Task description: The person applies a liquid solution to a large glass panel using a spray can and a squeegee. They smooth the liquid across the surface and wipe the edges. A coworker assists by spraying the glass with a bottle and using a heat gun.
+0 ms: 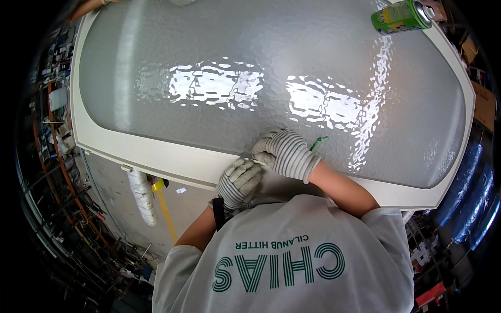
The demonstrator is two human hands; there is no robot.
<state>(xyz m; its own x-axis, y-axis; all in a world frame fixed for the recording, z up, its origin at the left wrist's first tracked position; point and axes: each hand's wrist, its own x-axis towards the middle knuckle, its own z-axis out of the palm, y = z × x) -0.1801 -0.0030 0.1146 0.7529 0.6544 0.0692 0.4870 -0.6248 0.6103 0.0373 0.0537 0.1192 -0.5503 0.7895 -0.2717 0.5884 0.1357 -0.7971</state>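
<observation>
A large panel of rippled, greyish textured glass (209, 125) lies before me in a cream-white frame (156, 151). Both my hands wear grey-striped work gloves and meet at the near edge of the glass. My left hand (240, 180) is closed, its fingers curled over the near side of the frame. Just above it to the right, my right hand (288, 154) rests at the glass edge, thumb and fingers drawn together. Something thin and pale shows between the two hands, too small to name. A short green strip (318, 142) sticks up beside my right wrist.
A green spray can (403, 17) lies on the panel's far right. Another person's forearm (86, 9) reaches in at the far left. A wrapped white roll (141, 195) is below the frame, left. Blue wrapped rolls (464, 182) stand at right; cluttered shelving (62, 156) lines the left.
</observation>
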